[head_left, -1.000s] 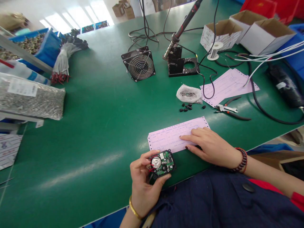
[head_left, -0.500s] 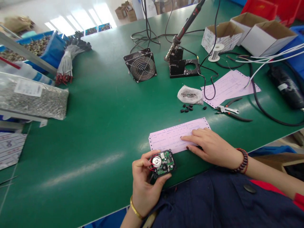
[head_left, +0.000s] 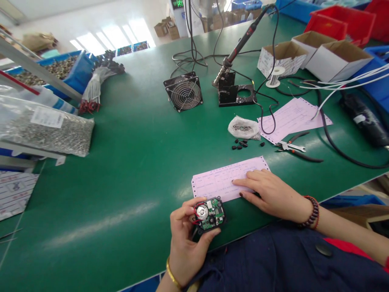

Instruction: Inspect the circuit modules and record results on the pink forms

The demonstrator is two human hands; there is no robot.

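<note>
Circuit unit (head_left: 212,218) is pinched in the left hand (head_left: 186,242) by the near edge of the counter (head_left: 136,162), wired but uncovered, so probably not finished. Pink slip (head_left: 212,184) next over, right hand (head_left: 267,196) resting on it, grasping nothing.

Your left hand (head_left: 187,240) grips a circuit-board module (head_left: 210,215) by its edges; your right hand (head_left: 271,194) rests on a pink printed sheet (head_left: 214,183).
</note>
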